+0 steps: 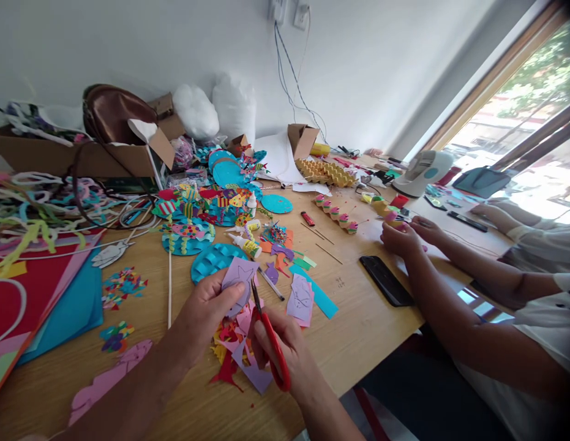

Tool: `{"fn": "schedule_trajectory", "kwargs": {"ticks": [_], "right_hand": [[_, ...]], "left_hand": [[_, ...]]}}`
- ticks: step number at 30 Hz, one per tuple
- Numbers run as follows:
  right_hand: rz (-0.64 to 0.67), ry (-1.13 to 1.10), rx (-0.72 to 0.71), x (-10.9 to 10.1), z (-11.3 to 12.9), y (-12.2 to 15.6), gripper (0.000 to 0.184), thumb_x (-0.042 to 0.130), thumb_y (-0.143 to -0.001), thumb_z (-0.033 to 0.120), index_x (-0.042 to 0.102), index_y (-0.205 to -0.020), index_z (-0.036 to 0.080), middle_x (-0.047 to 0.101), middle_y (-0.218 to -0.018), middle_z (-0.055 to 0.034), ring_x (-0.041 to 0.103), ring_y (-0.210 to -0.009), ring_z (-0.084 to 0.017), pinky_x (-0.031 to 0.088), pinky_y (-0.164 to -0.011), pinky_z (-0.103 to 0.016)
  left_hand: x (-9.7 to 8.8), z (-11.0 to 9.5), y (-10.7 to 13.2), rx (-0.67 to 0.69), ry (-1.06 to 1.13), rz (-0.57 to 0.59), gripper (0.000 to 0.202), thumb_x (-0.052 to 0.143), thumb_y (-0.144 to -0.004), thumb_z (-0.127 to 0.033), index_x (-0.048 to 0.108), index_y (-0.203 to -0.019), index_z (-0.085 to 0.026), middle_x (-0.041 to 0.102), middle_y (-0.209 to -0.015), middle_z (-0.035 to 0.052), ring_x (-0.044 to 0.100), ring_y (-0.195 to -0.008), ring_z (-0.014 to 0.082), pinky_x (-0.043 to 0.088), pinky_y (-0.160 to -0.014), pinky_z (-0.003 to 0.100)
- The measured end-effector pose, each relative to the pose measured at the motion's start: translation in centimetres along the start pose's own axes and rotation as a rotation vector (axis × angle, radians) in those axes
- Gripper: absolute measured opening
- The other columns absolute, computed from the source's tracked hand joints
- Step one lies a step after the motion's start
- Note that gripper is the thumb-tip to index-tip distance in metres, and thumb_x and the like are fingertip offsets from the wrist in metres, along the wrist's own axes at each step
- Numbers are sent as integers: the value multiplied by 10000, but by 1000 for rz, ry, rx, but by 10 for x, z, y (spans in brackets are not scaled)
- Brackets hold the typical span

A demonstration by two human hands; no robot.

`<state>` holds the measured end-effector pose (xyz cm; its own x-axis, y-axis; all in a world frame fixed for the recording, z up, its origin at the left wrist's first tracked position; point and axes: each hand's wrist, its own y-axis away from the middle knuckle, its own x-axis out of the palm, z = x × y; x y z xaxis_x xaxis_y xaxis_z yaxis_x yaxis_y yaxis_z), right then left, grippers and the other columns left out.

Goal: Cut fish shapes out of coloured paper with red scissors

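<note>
Left hand [207, 307]: pinches purple paper [239, 274] by its left side, probably to leave the drawn outline visible.
Right hand [287, 335]: clamped round the scissors [272, 340], tips at the paper's edge.
Scraps [226, 334]: heaped below, perhaps to collect together.

A plain white wall [142, 43] stands behind a wooden tabletop [358, 361]. Bright daylight shines through a big window [537, 116] on the right.

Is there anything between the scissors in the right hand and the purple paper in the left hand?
Nothing visible stands between the scissors in the right hand and the purple paper; the blades are at its right edge. The left hand holds the paper, its thumb left of the blades.
</note>
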<state>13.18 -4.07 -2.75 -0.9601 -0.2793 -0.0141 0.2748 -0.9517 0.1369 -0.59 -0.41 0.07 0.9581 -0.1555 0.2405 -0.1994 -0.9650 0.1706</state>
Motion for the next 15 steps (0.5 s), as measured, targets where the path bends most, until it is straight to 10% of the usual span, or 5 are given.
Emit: {"fn": "schedule_trajectory", "kwargs": {"ticks": [15], "right_hand": [[12,-63,-18,0,-2,-2,463,508,-835,576,472,-604,177,415,-446,52,370,-386,-67,281,-390,-175]], "left_hand": [[0,14,-3,37,-36,-34,152,554,-790,-332,597,-737,-195,478,-526,-70,371,-447,69,331,-418,167]]}}
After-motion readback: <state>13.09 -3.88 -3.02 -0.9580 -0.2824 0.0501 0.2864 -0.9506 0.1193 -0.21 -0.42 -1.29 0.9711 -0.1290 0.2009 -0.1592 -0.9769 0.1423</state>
